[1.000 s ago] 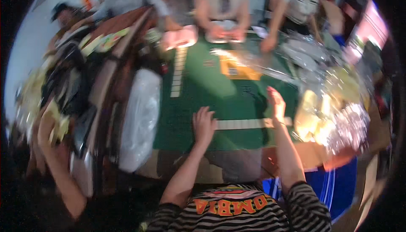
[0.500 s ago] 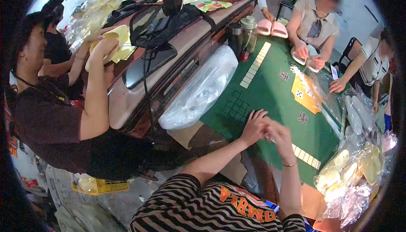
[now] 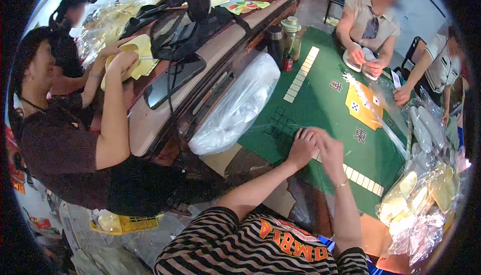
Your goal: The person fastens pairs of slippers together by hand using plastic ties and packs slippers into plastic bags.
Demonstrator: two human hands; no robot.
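Observation:
My left hand [image 3: 302,150] is low over the near part of a green table mat [image 3: 325,109], its fingers bent and drawn together. Against it, my right hand [image 3: 329,155] has curled fingers, and the fingertips of both meet. Whatever lies between them is hidden or too small to make out. Thin black outlined squares [image 3: 281,124] show on the mat just beyond my left hand. A row of pale tiles [image 3: 363,180] runs along the near edge, partly behind my right hand.
A bulging clear plastic bag [image 3: 240,104] lies left of the mat. Bagged yellow slippers [image 3: 406,187] pile up at right. A dark flask [image 3: 275,44] and a glass jar [image 3: 291,37] stand at the far left corner. Co-workers sit around, one holding pale slippers [image 3: 368,62].
My right hand has come down against my left. The pink slippers at the far edge and the hand near them are gone from there. The far co-worker's hands have drawn together.

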